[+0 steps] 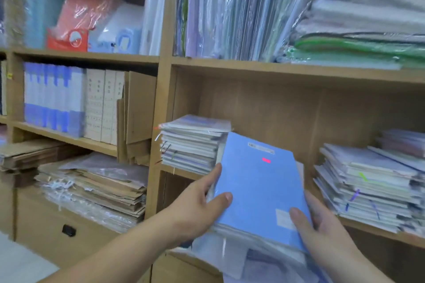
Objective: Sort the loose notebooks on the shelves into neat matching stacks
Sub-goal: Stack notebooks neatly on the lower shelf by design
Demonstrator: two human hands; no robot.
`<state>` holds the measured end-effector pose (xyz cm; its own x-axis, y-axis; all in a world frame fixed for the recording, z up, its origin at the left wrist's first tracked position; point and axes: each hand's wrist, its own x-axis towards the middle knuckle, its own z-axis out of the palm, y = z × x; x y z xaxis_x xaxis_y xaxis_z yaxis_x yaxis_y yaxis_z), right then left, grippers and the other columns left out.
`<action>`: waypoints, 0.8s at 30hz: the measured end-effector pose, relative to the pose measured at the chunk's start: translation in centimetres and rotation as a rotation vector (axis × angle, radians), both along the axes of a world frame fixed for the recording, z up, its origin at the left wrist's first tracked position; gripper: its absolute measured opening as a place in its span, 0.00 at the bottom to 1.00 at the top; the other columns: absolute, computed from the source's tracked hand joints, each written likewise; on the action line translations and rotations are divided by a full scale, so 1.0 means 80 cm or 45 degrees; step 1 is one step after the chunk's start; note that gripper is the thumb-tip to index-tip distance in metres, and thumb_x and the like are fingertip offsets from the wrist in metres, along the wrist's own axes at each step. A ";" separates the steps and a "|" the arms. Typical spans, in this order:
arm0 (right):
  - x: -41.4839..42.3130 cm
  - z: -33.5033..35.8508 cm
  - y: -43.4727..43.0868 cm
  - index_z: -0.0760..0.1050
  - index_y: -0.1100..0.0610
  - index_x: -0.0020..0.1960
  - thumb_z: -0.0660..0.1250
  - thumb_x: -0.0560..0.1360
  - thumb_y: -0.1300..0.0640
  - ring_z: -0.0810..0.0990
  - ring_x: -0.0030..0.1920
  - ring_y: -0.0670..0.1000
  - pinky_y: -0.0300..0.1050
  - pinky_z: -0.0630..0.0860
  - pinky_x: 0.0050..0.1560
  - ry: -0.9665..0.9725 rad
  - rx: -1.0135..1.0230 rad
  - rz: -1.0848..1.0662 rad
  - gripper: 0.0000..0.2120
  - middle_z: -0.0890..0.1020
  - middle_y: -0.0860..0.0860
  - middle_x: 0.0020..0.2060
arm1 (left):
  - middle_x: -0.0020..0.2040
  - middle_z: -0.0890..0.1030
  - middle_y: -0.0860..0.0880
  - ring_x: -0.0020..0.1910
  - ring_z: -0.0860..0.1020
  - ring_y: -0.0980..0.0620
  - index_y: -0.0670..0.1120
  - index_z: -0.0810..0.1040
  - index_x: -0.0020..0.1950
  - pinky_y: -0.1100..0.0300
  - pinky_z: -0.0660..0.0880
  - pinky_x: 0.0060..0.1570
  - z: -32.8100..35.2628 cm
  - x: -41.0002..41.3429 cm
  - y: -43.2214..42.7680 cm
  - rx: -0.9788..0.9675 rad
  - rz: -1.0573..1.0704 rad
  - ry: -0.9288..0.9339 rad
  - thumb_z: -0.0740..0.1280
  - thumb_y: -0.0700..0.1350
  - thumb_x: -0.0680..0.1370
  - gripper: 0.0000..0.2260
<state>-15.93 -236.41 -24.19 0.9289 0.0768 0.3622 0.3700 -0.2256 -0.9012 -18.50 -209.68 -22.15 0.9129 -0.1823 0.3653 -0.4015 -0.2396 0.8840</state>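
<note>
You have the notebook bundle [259, 186] at lower centre of the frame, with your left hand [197, 209] on its left edge and your right hand [322, 225] on its right. Behind it on the shelf [181, 173], one notebook stack [190, 145] sits at the left end and another stack [368, 186] at the right. Upright folders [230, 11] fill the shelf above, and upright binders [53, 96] stand at middle left.

A blue notebook [259, 181] tops a tilted bundle between two stacks [190, 145] [368, 186].
</note>
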 end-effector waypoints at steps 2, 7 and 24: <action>0.034 0.017 -0.007 0.75 0.44 0.67 0.67 0.80 0.57 0.83 0.60 0.45 0.49 0.78 0.61 -0.076 -0.038 -0.053 0.17 0.84 0.42 0.60 | 0.66 0.79 0.65 0.65 0.77 0.63 0.59 0.68 0.75 0.53 0.74 0.70 0.018 0.029 -0.011 0.072 0.031 -0.090 0.65 0.50 0.83 0.20; 0.111 0.037 -0.034 0.74 0.49 0.66 0.66 0.81 0.62 0.86 0.52 0.49 0.49 0.81 0.52 -0.050 0.029 -0.217 0.16 0.86 0.48 0.55 | 0.62 0.81 0.65 0.62 0.78 0.66 0.59 0.74 0.69 0.59 0.76 0.65 0.043 0.103 -0.041 0.110 0.086 -0.226 0.64 0.46 0.84 0.15; 0.164 0.037 -0.062 0.78 0.53 0.57 0.67 0.80 0.62 0.81 0.42 0.46 0.44 0.76 0.38 0.009 -0.029 -0.549 0.08 0.83 0.44 0.42 | 0.47 0.86 0.63 0.45 0.82 0.70 0.51 0.81 0.57 0.76 0.73 0.44 0.012 0.200 -0.095 -0.102 0.082 0.098 0.66 0.42 0.83 0.06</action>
